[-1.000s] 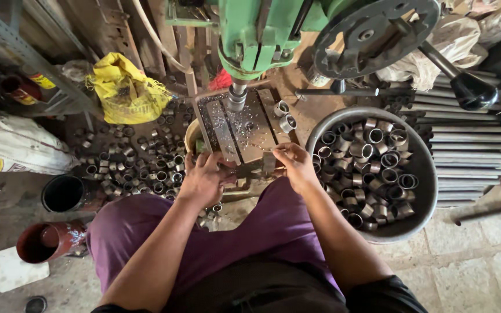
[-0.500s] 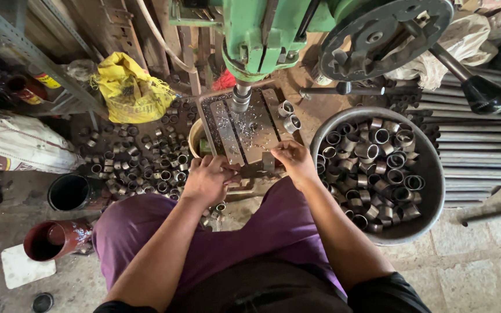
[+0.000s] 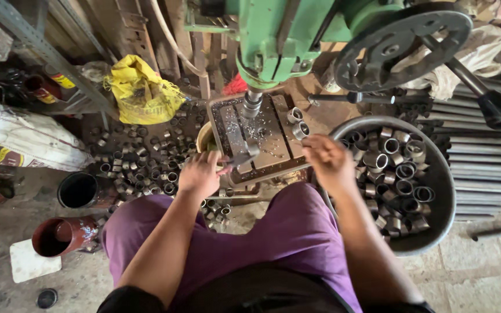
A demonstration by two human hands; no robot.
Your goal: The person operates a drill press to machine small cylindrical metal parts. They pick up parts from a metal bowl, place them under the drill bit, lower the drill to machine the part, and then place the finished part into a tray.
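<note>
My left hand (image 3: 201, 174) is gripping the small metal clamp (image 3: 240, 159) on the drill table (image 3: 273, 139), while my right hand (image 3: 327, 157), fingers curled, is hovering at three o'clock by the basin (image 3: 436, 232) full of steel rings (image 3: 398, 171), many seemingly awaiting drilling.

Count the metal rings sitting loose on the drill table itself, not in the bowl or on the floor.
2. One ring stands at the table's far right corner; the other ring sits just nearer, by the right edge. The left hand may hide more.
</note>
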